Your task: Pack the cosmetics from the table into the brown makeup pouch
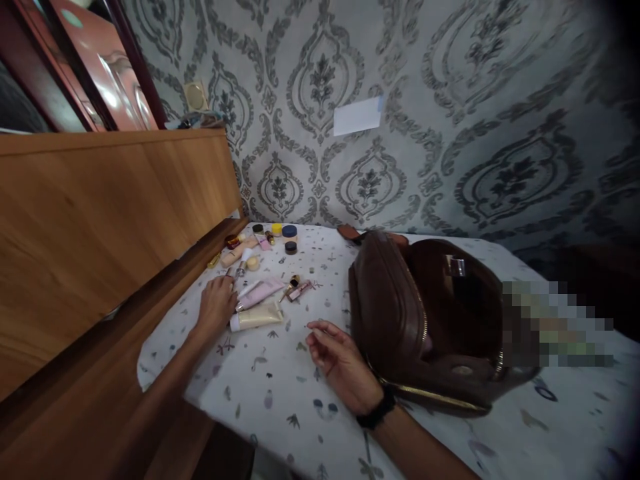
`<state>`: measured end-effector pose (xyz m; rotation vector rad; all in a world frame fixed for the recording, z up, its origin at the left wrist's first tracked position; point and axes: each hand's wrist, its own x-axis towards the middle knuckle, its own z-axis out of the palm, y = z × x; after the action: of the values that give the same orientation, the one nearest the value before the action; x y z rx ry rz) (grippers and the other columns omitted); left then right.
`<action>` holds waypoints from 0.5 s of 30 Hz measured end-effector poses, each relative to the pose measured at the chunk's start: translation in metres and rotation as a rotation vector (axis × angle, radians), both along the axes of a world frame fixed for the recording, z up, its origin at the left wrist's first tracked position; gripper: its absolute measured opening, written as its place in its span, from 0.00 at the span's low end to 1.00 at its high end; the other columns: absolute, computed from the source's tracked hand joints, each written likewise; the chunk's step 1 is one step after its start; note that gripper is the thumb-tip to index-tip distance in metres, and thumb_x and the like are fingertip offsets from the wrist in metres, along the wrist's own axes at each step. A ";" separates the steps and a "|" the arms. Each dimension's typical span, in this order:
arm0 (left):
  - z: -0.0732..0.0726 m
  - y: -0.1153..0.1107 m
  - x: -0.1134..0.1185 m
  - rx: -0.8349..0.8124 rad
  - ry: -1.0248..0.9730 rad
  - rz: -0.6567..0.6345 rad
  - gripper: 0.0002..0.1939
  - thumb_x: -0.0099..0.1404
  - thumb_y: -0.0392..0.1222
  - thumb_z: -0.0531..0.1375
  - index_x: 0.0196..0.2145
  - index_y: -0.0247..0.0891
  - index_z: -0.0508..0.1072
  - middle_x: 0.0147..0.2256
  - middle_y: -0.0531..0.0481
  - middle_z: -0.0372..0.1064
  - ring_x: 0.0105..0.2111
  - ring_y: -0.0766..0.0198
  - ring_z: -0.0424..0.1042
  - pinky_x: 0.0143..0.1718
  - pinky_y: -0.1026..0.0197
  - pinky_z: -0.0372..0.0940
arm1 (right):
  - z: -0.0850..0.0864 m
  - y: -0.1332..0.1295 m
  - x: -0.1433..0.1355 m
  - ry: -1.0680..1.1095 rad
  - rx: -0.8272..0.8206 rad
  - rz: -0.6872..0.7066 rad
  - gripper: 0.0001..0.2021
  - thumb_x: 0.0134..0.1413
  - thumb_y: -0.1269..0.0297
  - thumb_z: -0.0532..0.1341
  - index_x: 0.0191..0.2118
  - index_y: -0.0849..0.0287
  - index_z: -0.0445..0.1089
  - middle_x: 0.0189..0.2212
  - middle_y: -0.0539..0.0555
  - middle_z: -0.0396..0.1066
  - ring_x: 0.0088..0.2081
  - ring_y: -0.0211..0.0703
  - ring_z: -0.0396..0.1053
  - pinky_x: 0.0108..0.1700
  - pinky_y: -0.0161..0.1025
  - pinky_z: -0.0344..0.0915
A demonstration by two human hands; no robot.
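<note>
My left hand (217, 305) rests at the left side of the table, its fingers bent downward beside a small bottle (241, 269) with a silvery part. Whatever is under its fingertips is hidden. Just right of it lie a pink tube (260, 293) and a cream-coloured tube (257, 316) with a white cap. My right hand (343, 363), with a black band at the wrist, hovers palm inward over the cloth, fingers loosely curled and nothing visible in them. Close to its right stands a brown leather bag (387, 300), unzipped and gaping.
Small jars, including one with a dark blue lid (289, 231) and one with a yellow lid (277, 229), cluster at the back left. A pink lip-gloss-like tube (300, 291) lies mid-table. A wooden panel (115, 213) borders the left; a patterned wall (320, 167) rises behind.
</note>
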<state>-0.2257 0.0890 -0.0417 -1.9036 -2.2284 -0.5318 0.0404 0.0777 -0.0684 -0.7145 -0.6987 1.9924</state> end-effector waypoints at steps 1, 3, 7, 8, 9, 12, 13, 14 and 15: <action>0.001 -0.003 -0.005 -0.033 0.006 0.049 0.14 0.66 0.37 0.51 0.49 0.38 0.67 0.51 0.39 0.66 0.52 0.47 0.62 0.51 0.47 0.60 | 0.000 0.000 0.000 0.001 -0.002 0.001 0.18 0.34 0.59 0.76 0.33 0.60 0.74 0.24 0.50 0.72 0.23 0.31 0.63 0.25 0.29 0.57; 0.004 -0.007 -0.012 -0.114 -0.014 0.122 0.17 0.67 0.39 0.51 0.52 0.38 0.64 0.51 0.38 0.65 0.50 0.47 0.65 0.47 0.49 0.62 | 0.000 0.000 0.000 -0.002 -0.004 0.002 0.18 0.35 0.59 0.76 0.33 0.60 0.74 0.24 0.50 0.72 0.23 0.31 0.64 0.26 0.29 0.57; 0.005 -0.014 -0.023 -0.157 -0.082 0.151 0.17 0.67 0.39 0.50 0.53 0.42 0.61 0.48 0.43 0.65 0.44 0.53 0.70 0.39 0.55 0.63 | 0.000 -0.001 0.001 -0.006 0.003 0.003 0.17 0.36 0.59 0.75 0.33 0.59 0.74 0.24 0.50 0.72 0.24 0.31 0.63 0.25 0.29 0.57; 0.005 -0.014 -0.025 -0.147 -0.091 0.137 0.17 0.67 0.39 0.50 0.53 0.43 0.60 0.48 0.44 0.65 0.44 0.53 0.70 0.39 0.56 0.63 | 0.000 0.000 0.001 -0.004 0.004 0.003 0.17 0.36 0.59 0.75 0.33 0.59 0.74 0.24 0.50 0.71 0.24 0.31 0.63 0.26 0.29 0.57; 0.004 -0.015 -0.028 -0.141 -0.102 0.121 0.17 0.67 0.39 0.50 0.54 0.43 0.60 0.48 0.44 0.65 0.45 0.54 0.69 0.40 0.56 0.62 | 0.000 0.000 0.000 -0.004 0.005 0.002 0.17 0.36 0.59 0.75 0.33 0.59 0.74 0.24 0.50 0.71 0.24 0.31 0.63 0.26 0.29 0.57; 0.002 -0.016 -0.035 -0.127 -0.153 0.060 0.18 0.66 0.39 0.51 0.54 0.46 0.61 0.50 0.47 0.65 0.49 0.55 0.68 0.44 0.56 0.62 | 0.000 0.000 0.000 -0.005 0.003 -0.001 0.17 0.35 0.59 0.76 0.33 0.59 0.75 0.24 0.50 0.71 0.23 0.31 0.63 0.25 0.30 0.57; 0.001 -0.016 -0.037 -0.123 -0.176 0.031 0.18 0.66 0.39 0.51 0.54 0.47 0.62 0.51 0.48 0.65 0.49 0.55 0.68 0.46 0.56 0.62 | 0.000 0.001 0.000 -0.005 0.000 -0.001 0.17 0.35 0.59 0.76 0.33 0.59 0.75 0.24 0.50 0.71 0.23 0.32 0.63 0.25 0.30 0.57; 0.000 -0.016 -0.039 -0.119 -0.202 0.003 0.18 0.66 0.39 0.51 0.54 0.47 0.62 0.51 0.49 0.65 0.50 0.56 0.68 0.47 0.56 0.62 | 0.000 0.001 0.000 -0.004 -0.002 -0.003 0.17 0.34 0.59 0.76 0.33 0.59 0.75 0.23 0.50 0.71 0.23 0.32 0.63 0.25 0.30 0.57; 0.000 -0.016 -0.041 -0.117 -0.227 -0.021 0.18 0.66 0.39 0.51 0.53 0.47 0.62 0.51 0.49 0.66 0.49 0.57 0.68 0.47 0.57 0.62 | 0.001 0.001 -0.001 -0.003 -0.005 -0.004 0.17 0.34 0.60 0.76 0.32 0.59 0.75 0.23 0.50 0.71 0.23 0.32 0.63 0.24 0.30 0.57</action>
<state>-0.2666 0.0725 -0.0416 -2.0160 -2.4300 -0.6656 0.0399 0.0788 -0.0678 -0.7212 -0.6933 1.9902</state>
